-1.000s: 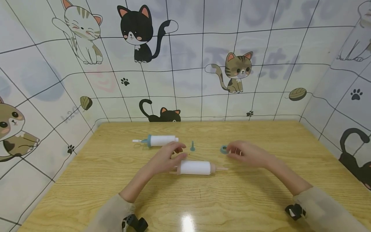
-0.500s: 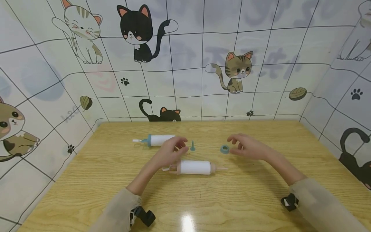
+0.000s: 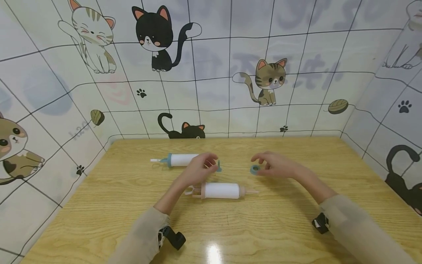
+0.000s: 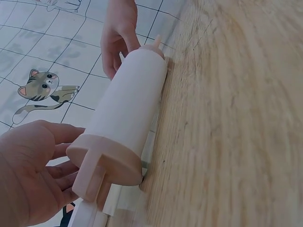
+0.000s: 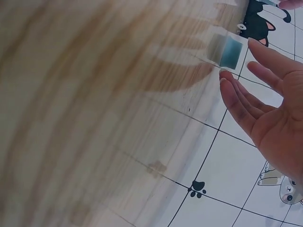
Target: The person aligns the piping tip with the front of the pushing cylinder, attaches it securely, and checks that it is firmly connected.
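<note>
Head view: on the table [image 3: 263, 231], a teal ring [image 3: 252, 171], probably light, stiff and best pinched by its rim, lay close by the right hand [image 3: 276, 165], with a slim teal peg [image 3: 219, 169] near the left hand [image 3: 199, 168]. Left wrist view: the left fingers curved loosely, empty. Right wrist view: the right fingers stood parted by the ring's smooth side, contact unclear.

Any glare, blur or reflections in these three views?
Head: white glare on the tabletop at the bottom edge; left wrist: tabletop grain looks soft toward the right; right wrist: tabletop blurred at left, mirroring the teal ring and a paw print.
</note>
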Demonstrator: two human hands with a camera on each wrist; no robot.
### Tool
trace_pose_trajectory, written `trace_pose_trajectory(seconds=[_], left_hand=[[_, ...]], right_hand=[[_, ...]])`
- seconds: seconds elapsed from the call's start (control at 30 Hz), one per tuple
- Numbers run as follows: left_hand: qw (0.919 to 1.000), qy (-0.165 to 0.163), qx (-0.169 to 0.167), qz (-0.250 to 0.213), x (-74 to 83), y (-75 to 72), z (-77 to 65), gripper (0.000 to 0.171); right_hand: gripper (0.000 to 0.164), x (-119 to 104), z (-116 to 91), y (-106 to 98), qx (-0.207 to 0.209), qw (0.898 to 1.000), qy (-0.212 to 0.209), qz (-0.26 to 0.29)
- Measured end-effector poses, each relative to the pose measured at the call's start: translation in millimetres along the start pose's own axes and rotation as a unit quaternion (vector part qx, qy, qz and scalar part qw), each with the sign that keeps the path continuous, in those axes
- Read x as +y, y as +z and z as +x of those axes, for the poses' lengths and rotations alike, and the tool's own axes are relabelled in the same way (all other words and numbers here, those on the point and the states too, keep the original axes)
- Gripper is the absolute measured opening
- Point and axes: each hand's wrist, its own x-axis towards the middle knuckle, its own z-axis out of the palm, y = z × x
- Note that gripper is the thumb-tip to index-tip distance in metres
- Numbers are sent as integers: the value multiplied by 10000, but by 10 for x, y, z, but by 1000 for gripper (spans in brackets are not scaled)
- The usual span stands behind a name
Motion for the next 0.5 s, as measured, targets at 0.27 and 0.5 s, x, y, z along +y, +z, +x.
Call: trace_pose_trajectory(seconds=[0.27,0.5], left_hand=[[9998,-195,-33,13,-44,28,89,36],[9996,-231,-122,82,-87,29,153,30]], right_hand=[[45,-29,58,30,-115,9998,-65,-143],[32,-37,61,28,-146,9993,-221,-275]])
